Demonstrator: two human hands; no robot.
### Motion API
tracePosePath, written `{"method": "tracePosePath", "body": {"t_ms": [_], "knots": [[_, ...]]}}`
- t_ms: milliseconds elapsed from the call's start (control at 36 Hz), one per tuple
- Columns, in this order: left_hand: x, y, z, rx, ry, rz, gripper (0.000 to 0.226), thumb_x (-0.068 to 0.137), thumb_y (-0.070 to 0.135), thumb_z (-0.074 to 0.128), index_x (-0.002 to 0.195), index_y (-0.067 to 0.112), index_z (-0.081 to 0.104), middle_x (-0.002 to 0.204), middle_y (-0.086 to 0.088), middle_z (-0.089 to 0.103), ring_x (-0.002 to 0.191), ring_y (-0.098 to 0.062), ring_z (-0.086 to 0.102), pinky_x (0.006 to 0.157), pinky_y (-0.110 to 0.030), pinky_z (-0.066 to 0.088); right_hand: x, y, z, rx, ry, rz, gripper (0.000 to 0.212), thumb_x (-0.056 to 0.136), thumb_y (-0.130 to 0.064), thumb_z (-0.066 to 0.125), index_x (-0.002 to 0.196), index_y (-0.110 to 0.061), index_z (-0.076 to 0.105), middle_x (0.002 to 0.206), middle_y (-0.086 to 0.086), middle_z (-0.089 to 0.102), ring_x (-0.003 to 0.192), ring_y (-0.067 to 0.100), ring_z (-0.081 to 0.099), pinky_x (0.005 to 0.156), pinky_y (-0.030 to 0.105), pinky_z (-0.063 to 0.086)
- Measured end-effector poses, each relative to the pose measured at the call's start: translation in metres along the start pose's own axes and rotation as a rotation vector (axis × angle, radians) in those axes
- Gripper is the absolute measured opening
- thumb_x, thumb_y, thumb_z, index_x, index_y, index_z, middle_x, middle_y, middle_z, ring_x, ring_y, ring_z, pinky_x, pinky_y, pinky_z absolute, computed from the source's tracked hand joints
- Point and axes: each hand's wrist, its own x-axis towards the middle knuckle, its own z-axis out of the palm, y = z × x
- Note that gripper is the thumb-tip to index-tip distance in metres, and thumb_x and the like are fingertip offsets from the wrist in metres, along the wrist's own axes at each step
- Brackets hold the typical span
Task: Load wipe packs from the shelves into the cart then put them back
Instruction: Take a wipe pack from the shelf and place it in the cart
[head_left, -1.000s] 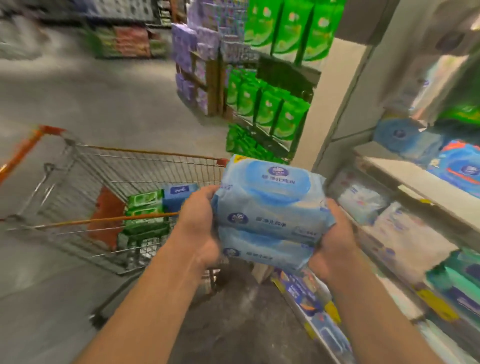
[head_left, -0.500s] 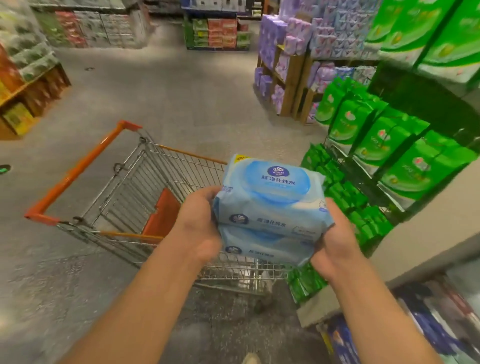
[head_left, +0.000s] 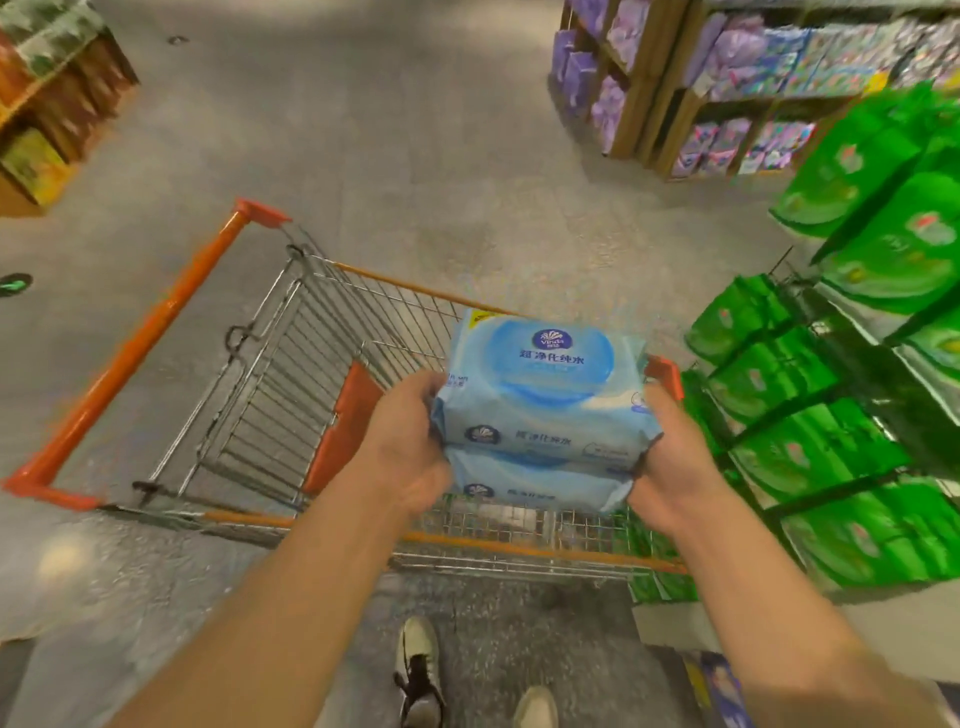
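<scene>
We hold two blue wipe packs (head_left: 545, 410) stacked one on the other, the left hand (head_left: 405, 441) clamped on their left end and the right hand (head_left: 670, 467) clamped on their right end, so the long axis of the stack runs across between our palms. The stack hangs above the cart (head_left: 322, 374), over the right part of its wire basket and just inside the near rim. The relation that matters is vertical: the basket floor lies straight below the packs, so we judge the coming move to be a plain lowering, both hands equally near. Green packs (head_left: 810, 457) fill the shelf on our right.
</scene>
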Motion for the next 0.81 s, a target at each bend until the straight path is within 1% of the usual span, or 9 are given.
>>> {"method": "tracePosePath", "body": {"t_ms": [83,194,278,389,472,583,639,722,806], "knots": [[0.023,0.008,-0.014,0.035,0.068,-0.032,0.045,0.1,0.024,0.037,0.131,0.005,0.064,0.126,-0.021,0.069,0.116,-0.043,0.065,0.097,-0.056,0.055,0.023,0.014,0.004,-0.046,0.056,0.036,0.04,0.105,-0.034,0.048,0.13,-0.009,0.066,0.127,0.02,0.068,0.119,0.043,0.064,0.104,0.065,0.046],[0.055,0.009,-0.035,0.103,0.127,-0.085,0.034,0.1,0.027,0.039,0.097,0.013,0.069,0.102,-0.017,0.076,0.082,-0.032,0.072,0.086,-0.051,0.058,0.041,0.031,0.008,-0.144,0.059,0.096,0.035,0.105,-0.03,0.049,0.126,-0.008,0.068,0.123,0.017,0.071,0.112,0.036,0.069,0.094,0.051,0.058],[0.074,0.003,-0.047,0.124,0.145,-0.143,0.035,0.1,0.031,0.039,0.088,0.015,0.068,0.093,-0.015,0.075,0.082,-0.033,0.07,0.091,-0.055,0.055,0.052,0.045,0.006,-0.174,0.076,0.181,0.035,0.108,-0.025,0.044,0.127,-0.006,0.067,0.121,0.015,0.072,0.109,0.033,0.071,0.084,0.045,0.061],[0.101,-0.01,-0.058,0.188,0.174,-0.188,0.034,0.1,0.03,0.041,0.082,0.015,0.066,0.084,-0.012,0.075,0.072,-0.031,0.07,0.079,-0.046,0.058,0.074,0.066,-0.009,-0.16,0.23,0.24,0.033,0.105,-0.022,0.046,0.087,-0.01,0.071,0.083,0.008,0.075,0.069,0.02,0.073,0.058,0.034,0.058],[0.125,-0.024,-0.065,0.255,0.168,-0.233,0.05,0.103,0.031,0.038,0.066,0.019,0.068,0.078,-0.008,0.075,0.064,-0.027,0.071,0.067,-0.037,0.057,0.094,0.084,-0.028,-0.16,0.249,0.269,0.031,0.104,-0.031,0.049,0.097,-0.012,0.071,0.094,0.011,0.073,0.078,0.024,0.07,0.07,0.038,0.058],[0.164,-0.046,-0.078,0.36,0.245,-0.302,0.028,0.094,0.026,0.041,0.068,0.02,0.051,0.074,-0.008,0.064,0.064,-0.026,0.063,0.065,-0.035,0.054,0.12,0.108,-0.057,-0.116,0.255,0.297,0.036,0.107,-0.037,0.042,0.097,-0.02,0.074,0.089,0.002,0.078,0.077,0.02,0.074,0.068,0.039,0.062],[0.181,-0.062,-0.085,0.385,0.235,-0.345,0.035,0.094,0.022,0.039,0.063,0.019,0.055,0.066,-0.006,0.065,0.058,-0.024,0.063,0.061,-0.031,0.053,0.131,0.122,-0.071,-0.136,0.275,0.292,0.034,0.107,-0.034,0.044,0.099,-0.017,0.072,0.086,0.001,0.078,0.076,0.02,0.074,0.063,0.034,0.062],[0.206,-0.086,-0.095,0.393,0.203,-0.374,0.059,0.096,0.015,0.036,0.039,0.017,0.053,0.048,0.001,0.057,0.046,-0.017,0.055,0.053,-0.026,0.042,0.148,0.146,-0.095,-0.193,0.329,0.289,0.032,0.106,-0.033,0.048,0.114,-0.009,0.067,0.095,0.008,0.075,0.085,0.025,0.072,0.068,0.037,0.06],[0.227,-0.108,-0.104,0.419,0.257,-0.408,0.054,0.093,0.009,0.035,0.044,0.015,0.055,0.049,-0.002,0.057,0.048,-0.019,0.056,0.05,-0.021,0.043,0.168,0.166,-0.118,-0.235,0.355,0.329,0.035,0.105,-0.031,0.048,0.112,0.0,0.063,0.097,0.016,0.068,0.085,0.031,0.066,0.069,0.04,0.055]]}}
